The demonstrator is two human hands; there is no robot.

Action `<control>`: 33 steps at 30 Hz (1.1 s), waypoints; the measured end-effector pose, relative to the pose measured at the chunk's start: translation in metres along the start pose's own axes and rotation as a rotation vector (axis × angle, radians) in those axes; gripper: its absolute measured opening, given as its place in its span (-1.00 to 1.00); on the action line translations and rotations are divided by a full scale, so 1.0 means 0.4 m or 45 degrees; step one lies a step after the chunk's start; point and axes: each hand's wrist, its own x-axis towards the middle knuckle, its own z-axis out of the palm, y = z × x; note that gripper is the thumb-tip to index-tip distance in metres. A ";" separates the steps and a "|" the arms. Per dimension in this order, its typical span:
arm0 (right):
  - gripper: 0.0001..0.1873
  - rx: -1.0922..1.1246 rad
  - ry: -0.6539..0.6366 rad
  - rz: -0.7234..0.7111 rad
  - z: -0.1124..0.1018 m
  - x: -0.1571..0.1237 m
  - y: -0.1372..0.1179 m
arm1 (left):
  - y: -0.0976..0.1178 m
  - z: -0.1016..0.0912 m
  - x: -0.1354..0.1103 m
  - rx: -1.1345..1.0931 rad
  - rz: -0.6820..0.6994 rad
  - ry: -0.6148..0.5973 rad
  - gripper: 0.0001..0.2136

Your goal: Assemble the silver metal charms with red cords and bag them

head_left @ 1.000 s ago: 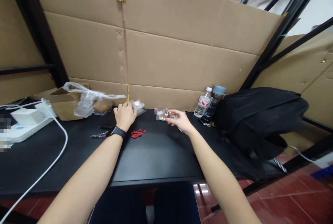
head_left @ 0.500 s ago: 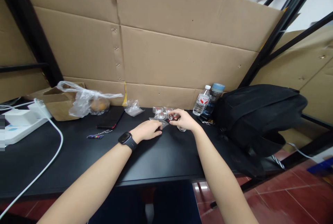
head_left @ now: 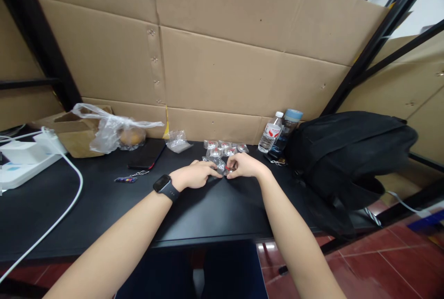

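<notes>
Small clear-wrapped round packets [head_left: 225, 145] with red marks lie in two short rows near the back of the black desk. My right hand [head_left: 248, 165] is in front of them, thumb and fingers pinched around one more such packet [head_left: 228, 171], partly hidden by the fingers. Just left of it, my left hand [head_left: 197, 175] rests low over the desk, its index finger stretched toward that packet. Its other fingers touch a crumpled clear plastic bag [head_left: 218, 164], whose contents I cannot make out. A dark watch [head_left: 166, 187] is on the left wrist.
Another clear bag [head_left: 178, 141], a black flat case [head_left: 145, 155] and a keychain [head_left: 126, 179] lie to the left, near a bag of fruit [head_left: 120, 137] and a power strip [head_left: 22, 160]. Rightward stand a water bottle [head_left: 270, 133], a blue-lidded bottle [head_left: 289, 125] and a black backpack [head_left: 350, 155].
My right hand has drawn back from the packet rows toward me, leaving a packet there, and now pinches another one. My left index finger has stretched out to the right.
</notes>
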 end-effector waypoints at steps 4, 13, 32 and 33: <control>-0.64 -0.001 -0.014 -0.004 0.005 0.004 -0.007 | -0.001 -0.001 -0.004 -0.003 -0.034 -0.040 -0.37; -0.71 0.057 -0.065 -0.063 0.009 0.006 -0.020 | -0.007 0.004 0.001 -0.006 -0.017 0.007 -0.40; -0.69 0.066 -0.078 -0.041 0.015 0.004 -0.031 | 0.008 -0.015 -0.002 0.043 -0.005 -0.084 -0.39; -0.69 0.046 -0.065 -0.045 0.017 0.005 -0.031 | 0.009 -0.016 -0.002 0.056 -0.002 -0.091 -0.39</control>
